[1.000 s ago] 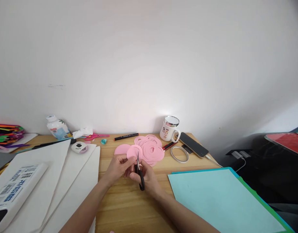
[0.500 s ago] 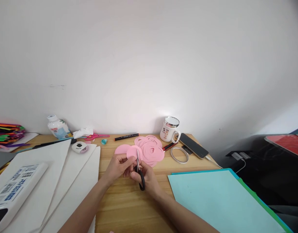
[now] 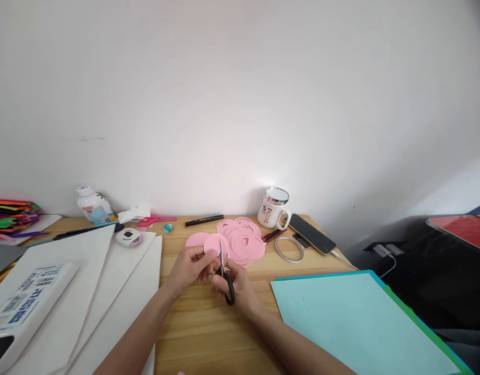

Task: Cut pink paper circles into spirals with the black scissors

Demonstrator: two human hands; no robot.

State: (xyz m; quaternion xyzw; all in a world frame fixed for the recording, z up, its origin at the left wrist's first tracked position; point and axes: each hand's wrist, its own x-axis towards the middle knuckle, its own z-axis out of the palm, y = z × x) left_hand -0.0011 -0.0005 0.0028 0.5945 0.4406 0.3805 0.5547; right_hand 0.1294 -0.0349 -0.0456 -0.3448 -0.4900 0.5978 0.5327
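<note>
Between thumb and fingers, my left hand (image 3: 193, 268) pinches a round pink paper disc (image 3: 211, 243). Black-handled scissors (image 3: 229, 289) are in my right hand (image 3: 237, 286), their metal blades lying against the disc's right part. Whether the blades are fully closed is hard to make out. Behind my hands lies a pile of pink paper circles (image 3: 247, 249), several with cut-out openings. Another pink circle (image 3: 196, 239) rests on the table just left of the held disc, partly covered by my left hand.
A white mug (image 3: 271, 211), a phone (image 3: 312, 234) on a cable and a roll of tape (image 3: 288, 250) are at the back right. Light blue sheets (image 3: 357, 317) lie right, white sheets (image 3: 134, 302) left. A black marker (image 3: 204, 221) and white bottle (image 3: 94, 205) stand near the wall.
Very little differs. The scissors and my right hand have shifted slightly to the right and the handle has tipped a bit; my left hand keeps its hold on the disc.
</note>
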